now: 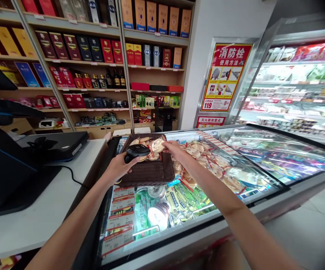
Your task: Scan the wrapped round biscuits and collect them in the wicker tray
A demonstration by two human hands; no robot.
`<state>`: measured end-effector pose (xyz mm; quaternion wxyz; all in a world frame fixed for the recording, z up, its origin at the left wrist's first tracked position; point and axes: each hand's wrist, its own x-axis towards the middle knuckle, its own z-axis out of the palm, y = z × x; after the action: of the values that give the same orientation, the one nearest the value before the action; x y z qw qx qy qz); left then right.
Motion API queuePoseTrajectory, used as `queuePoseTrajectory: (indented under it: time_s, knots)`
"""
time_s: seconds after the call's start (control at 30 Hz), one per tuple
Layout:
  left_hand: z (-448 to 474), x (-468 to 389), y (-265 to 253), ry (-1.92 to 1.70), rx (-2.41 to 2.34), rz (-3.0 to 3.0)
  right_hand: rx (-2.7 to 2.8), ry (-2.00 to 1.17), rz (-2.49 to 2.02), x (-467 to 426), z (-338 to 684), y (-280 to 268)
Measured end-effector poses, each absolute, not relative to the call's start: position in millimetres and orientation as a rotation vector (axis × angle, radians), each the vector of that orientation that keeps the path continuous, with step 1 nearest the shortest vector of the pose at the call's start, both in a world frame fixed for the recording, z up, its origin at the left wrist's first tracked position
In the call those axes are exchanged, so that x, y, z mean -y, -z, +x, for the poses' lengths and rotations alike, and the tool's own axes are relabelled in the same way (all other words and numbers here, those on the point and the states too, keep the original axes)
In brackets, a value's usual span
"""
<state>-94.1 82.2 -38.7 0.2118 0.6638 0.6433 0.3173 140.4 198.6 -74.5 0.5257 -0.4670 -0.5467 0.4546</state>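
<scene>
1. The right hand (pixel 174 148) pinches the right side of a wrapped biscuit packet (pixel 158 144), its fingers closed narrowly on the wrapper. Whether the packet is lifted clear of those beneath cannot be told.
2. The left hand (pixel 119 167) is wrapped round the handle of a black scanner (pixel 138 150), whose head lies over the basket (pixel 142 174), just left of the packet. The head's long axis runs roughly left to right, towards the packet; the right hand is the nearer one, already touching it. The packet looks roundish, without a clear long axis.
3. The brown basket sits at the far left corner of the freezer (pixel 314 178), with more packets in its far half. Beyond its right edge spreads a pile of similar packets (pixel 195 148).
4. Writing: the red notice (pixel 226 77) reads "消防栓 使用方法" and "119"; the sign (pixel 210 122) below, "灭火器放置点". Price labels (pixel 119 228) along the freezer's left edge show figures ending ".00". The packet's own print is too small to read.
</scene>
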Motion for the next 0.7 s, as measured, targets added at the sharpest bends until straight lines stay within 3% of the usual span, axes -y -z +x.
queuePoseTrajectory:
  time_s: [0.13,0.47,0.7]
  knots:
    - [-49,-84,30,-0.859,-1.717,1.912,1.247,-1.189,-1.041,-165,197,85]
    - [49,-91,20,-0.632,-1.590,2.306,1.163,-1.082,-1.089,-102,291,97]
    - [59,-93,24,-0.610,-1.561,2.323,0.781,-0.757,-1.176,-107,377,133]
